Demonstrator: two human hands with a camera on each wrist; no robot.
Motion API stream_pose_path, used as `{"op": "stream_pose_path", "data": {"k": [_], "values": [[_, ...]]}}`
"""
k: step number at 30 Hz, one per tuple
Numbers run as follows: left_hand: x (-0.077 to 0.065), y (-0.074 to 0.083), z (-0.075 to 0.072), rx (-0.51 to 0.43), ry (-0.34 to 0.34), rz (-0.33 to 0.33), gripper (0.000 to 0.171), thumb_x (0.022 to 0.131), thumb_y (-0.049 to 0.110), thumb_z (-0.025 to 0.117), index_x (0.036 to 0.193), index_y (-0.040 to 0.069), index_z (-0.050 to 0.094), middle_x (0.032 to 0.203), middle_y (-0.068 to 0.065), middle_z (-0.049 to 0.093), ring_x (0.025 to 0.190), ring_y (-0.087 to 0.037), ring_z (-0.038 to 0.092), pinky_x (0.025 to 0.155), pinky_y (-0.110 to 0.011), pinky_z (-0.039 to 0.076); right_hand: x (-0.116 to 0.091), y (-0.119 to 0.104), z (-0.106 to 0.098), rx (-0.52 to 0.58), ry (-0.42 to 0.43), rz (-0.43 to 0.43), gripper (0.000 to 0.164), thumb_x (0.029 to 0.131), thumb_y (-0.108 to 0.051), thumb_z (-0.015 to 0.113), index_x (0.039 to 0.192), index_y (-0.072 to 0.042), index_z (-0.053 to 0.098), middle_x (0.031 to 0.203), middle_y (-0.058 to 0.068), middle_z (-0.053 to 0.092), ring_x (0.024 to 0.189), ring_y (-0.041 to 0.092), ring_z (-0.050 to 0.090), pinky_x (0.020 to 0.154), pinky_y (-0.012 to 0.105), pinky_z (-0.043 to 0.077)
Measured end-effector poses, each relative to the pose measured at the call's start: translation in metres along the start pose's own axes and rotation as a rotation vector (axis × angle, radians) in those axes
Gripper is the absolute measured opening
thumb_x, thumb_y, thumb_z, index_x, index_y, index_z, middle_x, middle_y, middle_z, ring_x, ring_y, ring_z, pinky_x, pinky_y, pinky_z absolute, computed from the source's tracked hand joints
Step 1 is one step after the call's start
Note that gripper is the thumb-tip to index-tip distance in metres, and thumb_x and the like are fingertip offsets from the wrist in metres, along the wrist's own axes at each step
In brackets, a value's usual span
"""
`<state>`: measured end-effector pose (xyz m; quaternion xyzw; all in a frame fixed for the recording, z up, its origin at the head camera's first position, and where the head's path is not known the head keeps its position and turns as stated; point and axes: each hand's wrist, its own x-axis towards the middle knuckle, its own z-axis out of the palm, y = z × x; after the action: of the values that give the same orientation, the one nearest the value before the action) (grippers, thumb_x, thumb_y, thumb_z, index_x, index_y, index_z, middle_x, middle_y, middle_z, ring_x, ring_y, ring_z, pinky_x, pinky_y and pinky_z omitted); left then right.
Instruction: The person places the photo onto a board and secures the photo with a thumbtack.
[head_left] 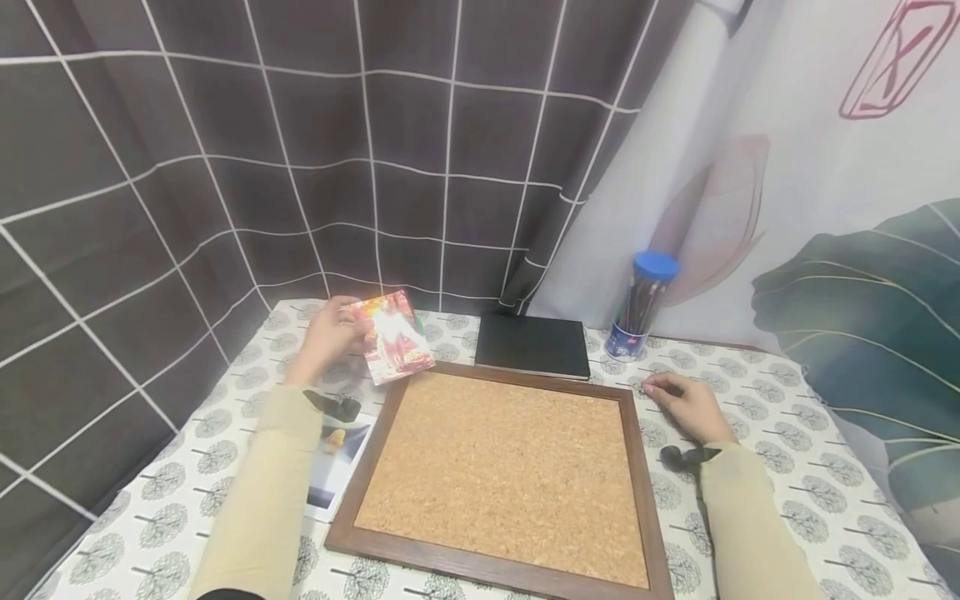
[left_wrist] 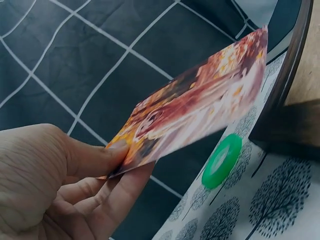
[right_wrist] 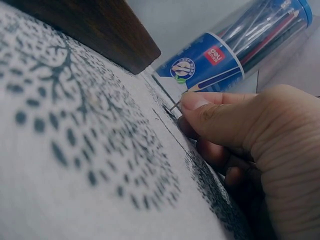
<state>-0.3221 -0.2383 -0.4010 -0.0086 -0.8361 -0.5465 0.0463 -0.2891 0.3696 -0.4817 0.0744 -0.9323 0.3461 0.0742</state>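
Note:
My left hand [head_left: 328, 335] pinches a glossy photo card [head_left: 393, 337] by its edge between thumb and fingers. The card, printed in reds and oranges, is raised over the back left corner of a wood-framed cork board [head_left: 502, 475]. To the right of the board, my right hand [head_left: 688, 407] is low over the cloth. Its thumb and forefinger pinch a small pin, whose thin metal point [right_wrist: 175, 106] sticks out; the pin's head is hidden by the fingers. A second photo [head_left: 335, 464] lies beside the board's left side, partly covered by my left sleeve.
A green round object [left_wrist: 222, 161] lies on the tree-print tablecloth [head_left: 795, 433] under the raised card. Behind the board are a black notebook [head_left: 532, 344] and a blue-lidded tub of pencils [head_left: 637, 308]. A dark checked curtain [head_left: 405, 200] hangs along the back.

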Motion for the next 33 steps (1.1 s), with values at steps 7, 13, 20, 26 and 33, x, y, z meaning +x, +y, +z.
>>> {"op": "stream_pose_path", "data": {"k": [7, 13, 20, 26, 33], "values": [[-0.002, 0.004, 0.020, -0.063, -0.109, 0.014, 0.060, 0.090, 0.002, 0.069, 0.143, 0.000, 0.041, 0.129, -0.031, 0.055, 0.077, -0.020, 0.070, 0.075, -0.040, 0.061, -0.004, -0.001, 0.002, 0.002, -0.015, 0.014, 0.043, 0.100, -0.046, 0.059, 0.118, -0.008, 0.070, 0.121, 0.018, 0.068, 0.117, 0.044, 0.060, 0.100, 0.065, 0.039], [-0.006, 0.011, 0.052, -0.031, -0.247, 0.046, 0.060, 0.090, 0.004, 0.070, 0.145, 0.007, 0.047, 0.132, -0.026, 0.056, 0.091, -0.033, 0.070, 0.078, -0.041, 0.060, -0.002, 0.001, 0.000, -0.015, 0.002, 0.001, 0.040, 0.100, -0.044, 0.059, 0.116, -0.009, 0.070, 0.119, 0.018, 0.069, 0.115, 0.043, 0.060, 0.101, 0.064, 0.039], [-0.014, 0.024, 0.078, 0.056, -0.423, 0.074, 0.055, 0.090, 0.006, 0.071, 0.142, 0.004, 0.052, 0.122, -0.021, 0.059, 0.081, -0.026, 0.070, 0.072, -0.037, 0.061, 0.001, 0.002, -0.001, -0.007, 0.007, -0.001, 0.040, 0.100, -0.045, 0.059, 0.114, -0.009, 0.069, 0.117, 0.017, 0.070, 0.115, 0.043, 0.060, 0.100, 0.064, 0.039], [-0.013, 0.017, 0.082, 0.222, -0.513, 0.134, 0.047, 0.089, 0.014, 0.075, 0.133, 0.006, 0.059, 0.105, -0.012, 0.067, 0.068, -0.024, 0.067, 0.065, -0.036, 0.059, 0.001, 0.001, -0.001, -0.012, 0.009, 0.002, 0.040, 0.100, -0.046, 0.058, 0.114, -0.010, 0.069, 0.117, 0.017, 0.070, 0.115, 0.043, 0.060, 0.101, 0.065, 0.039], [-0.015, 0.012, 0.081, 0.224, -0.547, 0.122, 0.037, 0.086, 0.008, 0.076, 0.121, 0.006, 0.064, 0.099, -0.009, 0.067, 0.069, -0.024, 0.065, 0.065, -0.036, 0.058, 0.001, -0.003, -0.002, -0.005, 0.004, 0.003, 0.039, 0.101, -0.044, 0.058, 0.114, -0.009, 0.069, 0.117, 0.018, 0.070, 0.115, 0.044, 0.060, 0.101, 0.065, 0.038]]}}
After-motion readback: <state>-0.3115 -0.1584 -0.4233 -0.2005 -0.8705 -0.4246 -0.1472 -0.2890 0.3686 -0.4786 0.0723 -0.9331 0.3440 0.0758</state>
